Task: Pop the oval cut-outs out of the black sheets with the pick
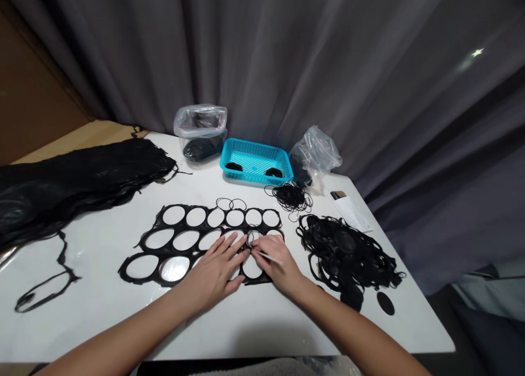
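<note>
A black rubber-like sheet (167, 250) with rows of large round holes lies flat on the white table. My left hand (219, 269) rests on it palm down, fingers spread, covering some of the holes. In my right hand (279, 262), pinched between the fingers, is a thin pale stick (268, 256). Its tip reaches a hole just right of my left fingertips, where thin black rings (249, 238) show. Two loose thin rings (230, 200) lie by the sheet's far edge. The stick's exact contact is too small to make out.
A blue basket (256, 146) holding black bundles stands at the back between two plastic bags (199, 119) (318, 149). Before it lies a heap of thin rings (292, 197). Black scraps (346, 247) pile up on the right; stacked black sheets (82, 179) cover the left.
</note>
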{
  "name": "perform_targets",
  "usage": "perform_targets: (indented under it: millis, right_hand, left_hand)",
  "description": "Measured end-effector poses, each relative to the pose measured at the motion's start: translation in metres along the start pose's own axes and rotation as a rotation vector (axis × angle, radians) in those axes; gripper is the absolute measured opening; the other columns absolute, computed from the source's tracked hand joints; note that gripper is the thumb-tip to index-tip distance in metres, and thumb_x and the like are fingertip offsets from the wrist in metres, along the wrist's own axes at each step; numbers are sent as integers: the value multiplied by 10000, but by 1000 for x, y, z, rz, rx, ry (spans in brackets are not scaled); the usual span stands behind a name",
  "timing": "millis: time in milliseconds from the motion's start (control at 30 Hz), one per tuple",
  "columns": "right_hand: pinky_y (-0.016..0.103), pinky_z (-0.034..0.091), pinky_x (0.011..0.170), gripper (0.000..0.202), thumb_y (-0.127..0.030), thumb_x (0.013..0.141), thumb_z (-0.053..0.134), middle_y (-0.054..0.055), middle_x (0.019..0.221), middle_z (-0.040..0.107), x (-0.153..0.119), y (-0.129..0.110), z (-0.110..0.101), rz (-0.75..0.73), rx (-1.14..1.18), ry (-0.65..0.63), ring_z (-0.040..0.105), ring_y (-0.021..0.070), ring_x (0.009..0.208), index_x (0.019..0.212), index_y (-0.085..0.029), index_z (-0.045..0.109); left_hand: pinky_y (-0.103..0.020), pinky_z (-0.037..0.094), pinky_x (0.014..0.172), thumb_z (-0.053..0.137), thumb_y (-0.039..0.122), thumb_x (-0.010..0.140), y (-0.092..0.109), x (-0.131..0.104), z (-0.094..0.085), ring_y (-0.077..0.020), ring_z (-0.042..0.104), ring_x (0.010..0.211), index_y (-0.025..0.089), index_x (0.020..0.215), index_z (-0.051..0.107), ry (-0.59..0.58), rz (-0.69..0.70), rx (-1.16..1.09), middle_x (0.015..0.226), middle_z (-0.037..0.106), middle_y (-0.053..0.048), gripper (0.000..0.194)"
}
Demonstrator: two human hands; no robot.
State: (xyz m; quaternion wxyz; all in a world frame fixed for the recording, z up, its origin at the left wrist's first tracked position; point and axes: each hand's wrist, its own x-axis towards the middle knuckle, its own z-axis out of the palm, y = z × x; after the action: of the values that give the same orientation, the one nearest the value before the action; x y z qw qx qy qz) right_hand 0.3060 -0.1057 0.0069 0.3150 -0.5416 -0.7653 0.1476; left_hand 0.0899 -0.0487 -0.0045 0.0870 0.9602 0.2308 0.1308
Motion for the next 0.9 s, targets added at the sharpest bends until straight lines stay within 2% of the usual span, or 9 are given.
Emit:
perform_targets:
  millis: [67,133,233,300,400,533,633,700,900]
  right_hand:
    - [421,438,910,149,-172,964,502,51,1101,709,2,1,-2,-111,-108,-48,637,239,1018,965,-263,620]
    - [407,435,907,160,-159,923,516,42,1071,708,12,11,-10,-83,-165,-18,633,240,987,932,-278,623]
    - [406,407,874,163,-165,914,457,74,869,673,41,41,-38,121,-192,178,595,251,871,831,-229,582]
    - [389,397,836,184,-207,937,414,90,847,649,58,61,-60,259,-188,307,568,245,835,811,-211,547]
    - [315,391,711,187,-282,931,454,44,762,620,64,70,-79,382,-107,352,540,196,712,764,-214,507]
    - [253,380,592,262,-353,889,567,-28,617,562,36,35,-64,407,56,194,514,154,606,681,-220,480]
    - [251,429,637,232,-344,905,583,-18,703,634,6,-4,-42,407,274,28,570,156,672,719,-215,533]
    - [271,462,716,178,-298,911,585,-2,790,678,-10,-24,-30,404,368,-32,607,169,755,755,-214,576]
    - [316,486,836,107,-222,900,592,12,881,703,-31,-35,-11,382,345,-23,627,195,900,807,-221,646]
  left_hand:
    - [-476,277,1193,596,327,932,0,0,1,-297,304,1495,245,1459,473,-11,1,6,1619,350,-75,547]
    - [-488,277,1192,590,335,940,0,0,2,-303,295,1498,244,1457,477,-19,3,14,1625,335,-79,537]
    - [-492,270,1197,581,352,953,-2,0,1,-304,297,1497,252,1449,489,-14,8,22,1631,326,-69,514]
    - [-487,278,1196,572,361,966,-3,1,-2,-299,296,1498,255,1459,476,-14,14,30,1631,326,-61,513]
    - [-476,304,1186,562,377,983,0,-2,-7,-292,306,1492,236,1482,439,0,41,53,1615,359,-66,533]
    - [-463,397,1106,525,346,1003,24,-18,-9,-299,468,1363,186,1439,479,52,34,90,1471,531,-118,467]
    - [-463,465,992,476,283,1004,45,-33,-3,-315,566,1199,138,1357,547,58,18,119,1281,634,-147,389]
    - [-471,460,983,473,275,1000,54,-40,4,-329,565,1179,109,1349,548,63,16,134,1258,640,-158,395]
    - [-480,410,1015,497,251,993,61,-44,14,-345,518,1219,103,1369,532,55,-16,165,1352,603,-146,405]
